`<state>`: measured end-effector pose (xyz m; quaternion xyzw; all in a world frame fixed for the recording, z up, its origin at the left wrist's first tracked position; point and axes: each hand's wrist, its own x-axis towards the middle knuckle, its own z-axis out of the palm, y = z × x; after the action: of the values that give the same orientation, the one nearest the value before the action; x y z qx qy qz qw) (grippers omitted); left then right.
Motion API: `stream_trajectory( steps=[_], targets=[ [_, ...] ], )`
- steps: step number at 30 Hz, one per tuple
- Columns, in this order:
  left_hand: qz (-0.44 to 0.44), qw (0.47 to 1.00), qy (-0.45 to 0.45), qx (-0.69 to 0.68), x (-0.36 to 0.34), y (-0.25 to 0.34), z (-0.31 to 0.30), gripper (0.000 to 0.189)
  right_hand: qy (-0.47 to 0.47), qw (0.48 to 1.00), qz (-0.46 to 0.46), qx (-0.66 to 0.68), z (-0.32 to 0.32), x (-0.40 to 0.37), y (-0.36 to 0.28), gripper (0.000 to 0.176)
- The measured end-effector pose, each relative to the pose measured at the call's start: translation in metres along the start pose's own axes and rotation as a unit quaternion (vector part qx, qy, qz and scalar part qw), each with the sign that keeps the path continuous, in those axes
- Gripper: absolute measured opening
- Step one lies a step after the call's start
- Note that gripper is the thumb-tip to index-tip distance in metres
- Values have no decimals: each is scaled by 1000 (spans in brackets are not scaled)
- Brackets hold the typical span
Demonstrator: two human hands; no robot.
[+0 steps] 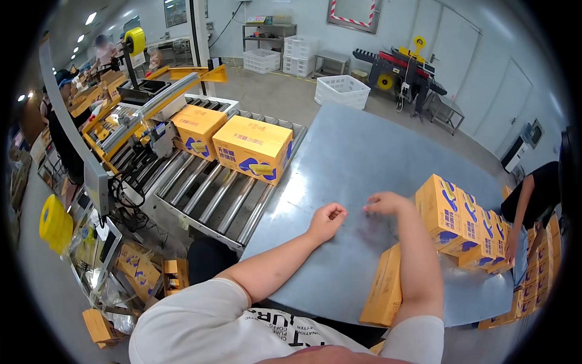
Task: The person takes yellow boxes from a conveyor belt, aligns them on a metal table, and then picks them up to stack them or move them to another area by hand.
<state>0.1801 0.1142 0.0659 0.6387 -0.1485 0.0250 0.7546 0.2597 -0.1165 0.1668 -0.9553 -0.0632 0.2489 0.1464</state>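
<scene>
My left hand (327,222) is over the metal table (315,176), its fingers curled in with thumb and forefinger together. Whether anything small is between them I cannot make out. To its right, my right hand (388,204) hangs over the same tabletop, bent at the wrist, fingers loosely apart and holding nothing visible. Beside my right forearm lies a flat folded carton (383,288) near the table's front edge. A row of printed orange cartons (447,212) stands on the table right of that forearm.
Two printed cartons, one nearer (253,145) and one farther (199,128), sit on the roller conveyor (221,194) at left, by the taping machine (130,130). Another person's arm (520,212) reaches toward the carton row at right. A white crate (342,91) stands beyond the table.
</scene>
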Motion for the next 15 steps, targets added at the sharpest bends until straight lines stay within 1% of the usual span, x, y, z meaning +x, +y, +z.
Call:
stream_trajectory(
  steps=[4, 7, 10, 13, 15],
  targets=[
    [31, 999, -14, 42, -4, 0, 5, 9, 27, 1000, 3, 4, -3, -5, 1, 69],
    [61, 995, -14, 71, -5, 0, 5, 11, 96, 995, 10, 12, -8, 1, 9, 68],
    [79, 988, -29, 131, -8, 8, 4, 12, 196, 979, 51, 34, -14, -10, 4, 58],
    [95, 979, -47, 172, -10, 8, 5, 16, 230, 970, 45, 68, -15, -5, 14, 54],
    [95, 978, -53, 180, -11, 11, 6, 20, 229, 969, 48, 76, -16, -5, 15, 53]
  ],
)
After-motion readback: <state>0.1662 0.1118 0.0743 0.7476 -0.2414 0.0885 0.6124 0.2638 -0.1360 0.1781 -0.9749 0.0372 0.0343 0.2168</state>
